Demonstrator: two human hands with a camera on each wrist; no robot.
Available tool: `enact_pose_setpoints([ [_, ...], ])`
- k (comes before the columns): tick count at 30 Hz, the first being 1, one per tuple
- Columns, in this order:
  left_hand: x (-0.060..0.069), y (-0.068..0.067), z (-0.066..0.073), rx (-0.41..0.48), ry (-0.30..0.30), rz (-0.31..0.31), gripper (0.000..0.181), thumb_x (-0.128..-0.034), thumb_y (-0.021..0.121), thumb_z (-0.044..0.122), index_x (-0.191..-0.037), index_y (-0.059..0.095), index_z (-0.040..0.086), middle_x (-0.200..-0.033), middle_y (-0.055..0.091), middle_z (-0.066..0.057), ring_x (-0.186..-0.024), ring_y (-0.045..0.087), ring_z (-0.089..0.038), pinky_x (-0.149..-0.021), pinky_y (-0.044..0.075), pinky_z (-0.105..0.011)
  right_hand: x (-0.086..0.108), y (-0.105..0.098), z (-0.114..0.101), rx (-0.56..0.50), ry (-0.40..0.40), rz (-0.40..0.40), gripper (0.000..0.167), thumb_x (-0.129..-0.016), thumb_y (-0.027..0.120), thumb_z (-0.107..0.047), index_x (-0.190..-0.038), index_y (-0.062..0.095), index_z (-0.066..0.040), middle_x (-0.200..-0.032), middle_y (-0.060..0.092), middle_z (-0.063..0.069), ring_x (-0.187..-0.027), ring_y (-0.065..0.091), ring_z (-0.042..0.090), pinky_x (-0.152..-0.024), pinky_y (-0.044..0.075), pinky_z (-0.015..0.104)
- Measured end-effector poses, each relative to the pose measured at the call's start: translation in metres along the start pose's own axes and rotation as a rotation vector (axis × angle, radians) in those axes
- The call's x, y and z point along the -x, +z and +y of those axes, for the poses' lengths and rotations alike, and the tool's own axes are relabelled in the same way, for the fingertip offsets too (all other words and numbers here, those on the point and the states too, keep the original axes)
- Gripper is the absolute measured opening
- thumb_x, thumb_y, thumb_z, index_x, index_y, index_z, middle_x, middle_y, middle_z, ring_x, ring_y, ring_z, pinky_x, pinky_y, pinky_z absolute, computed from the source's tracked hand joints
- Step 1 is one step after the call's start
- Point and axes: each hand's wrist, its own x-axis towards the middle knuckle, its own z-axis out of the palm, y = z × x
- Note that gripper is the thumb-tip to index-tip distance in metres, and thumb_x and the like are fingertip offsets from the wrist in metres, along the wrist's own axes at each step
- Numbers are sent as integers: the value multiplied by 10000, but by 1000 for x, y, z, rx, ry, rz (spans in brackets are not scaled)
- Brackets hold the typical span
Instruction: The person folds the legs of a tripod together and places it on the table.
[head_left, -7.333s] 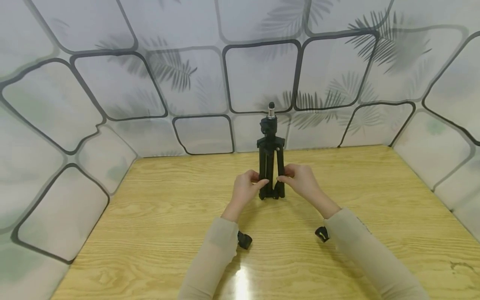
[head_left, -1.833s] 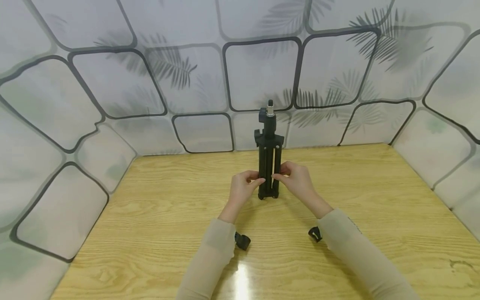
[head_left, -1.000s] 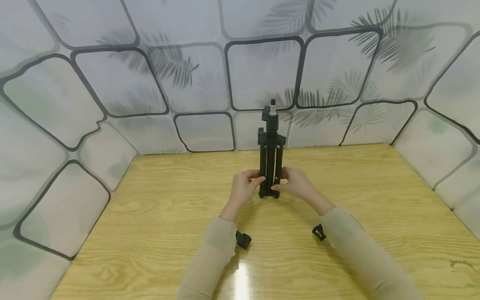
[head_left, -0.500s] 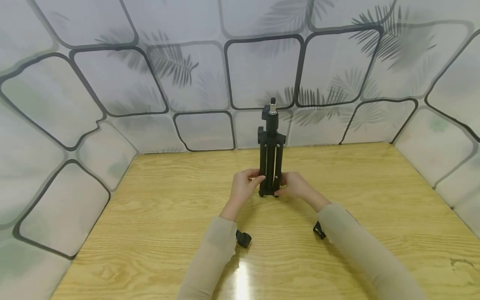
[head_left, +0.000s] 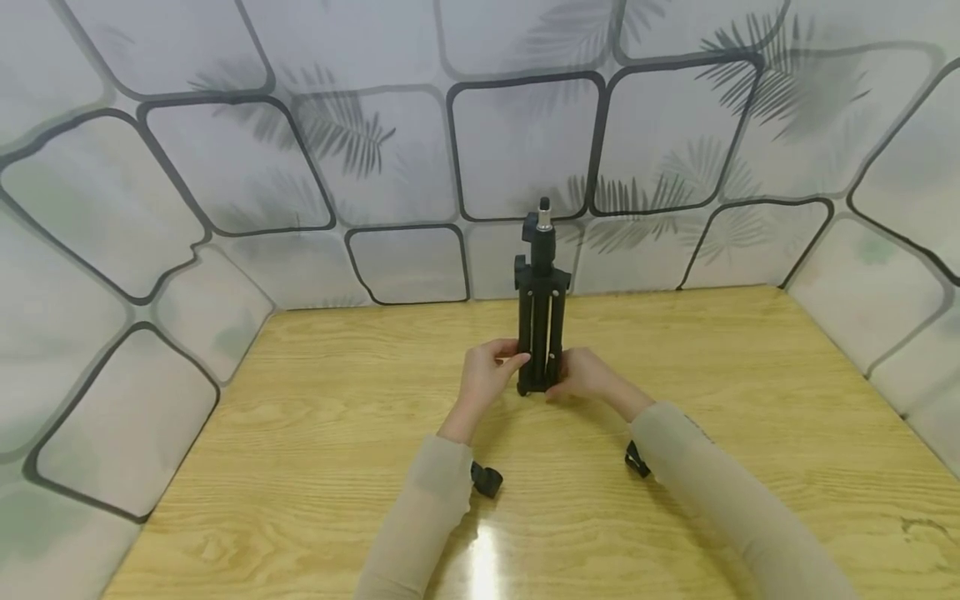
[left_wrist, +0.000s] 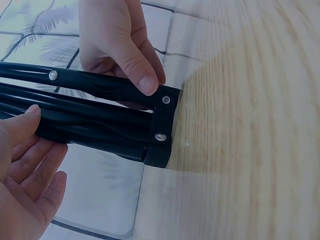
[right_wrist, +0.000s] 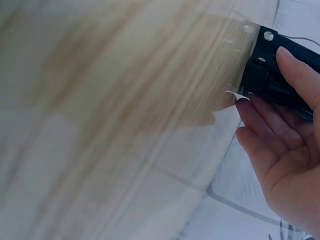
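A black tripod stand (head_left: pixel 542 308) with folded legs stands upright on the wooden table, a silver stud with a black tip at its top. Low on its left leg, my left hand (head_left: pixel 486 377) pinches it between thumb and fingers. My right hand (head_left: pixel 588 377) grips the right leg close to the foot. In the left wrist view, the right thumb lies along one black leg (left_wrist: pixel 107 89) near a riveted bracket (left_wrist: pixel 162 120), while the left hand (left_wrist: pixel 22 185) holds the legs from the other side. The right wrist view has the right hand (right_wrist: pixel 290 155) at the foot end.
The wood-grain table (head_left: pixel 322 433) reaches back to a patterned curtain (head_left: pixel 405 158) that surrounds it on three sides. Small black pieces sit by each sleeve, a left one (head_left: pixel 487 481) and a right one (head_left: pixel 636 460).
Since the oldest frame the tripod has turned and its legs have come closer together. Over the last second my right hand has slid down the right leg towards the foot. My left hand stays put.
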Motion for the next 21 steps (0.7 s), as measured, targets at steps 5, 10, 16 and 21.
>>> enact_pose_setpoints([
  [5,0,1,0,22,-4,1,274,-830,628,214,-1044,646,43,-948,649,-50,-889,591,-157,-753,469,-296,0,1,1,3,21,-4,282,-654,785,-121,-832,631,35,-689,639,59,-605,586,144,-560,476,291],
  [10,1,2,-2,40,-21,11,282,-830,627,238,-1043,648,54,-967,647,-40,-900,587,-147,-770,466,-302,-1,1,1,2,15,-3,274,-652,786,-122,-817,635,37,-675,637,59,-591,585,143,-547,476,289],
  [16,-3,-2,2,88,8,94,326,-819,635,278,-1029,651,29,-984,646,-54,-894,589,-149,-768,469,-282,0,1,-1,20,17,-2,270,-645,789,-127,-799,636,33,-664,633,53,-581,574,133,-542,467,283],
  [21,-9,-14,20,133,102,200,309,-814,650,225,-1017,644,-7,-983,644,-105,-899,591,-174,-756,471,-285,-2,2,1,25,37,0,262,-646,788,-130,-790,636,27,-667,634,50,-589,572,132,-558,469,285],
])
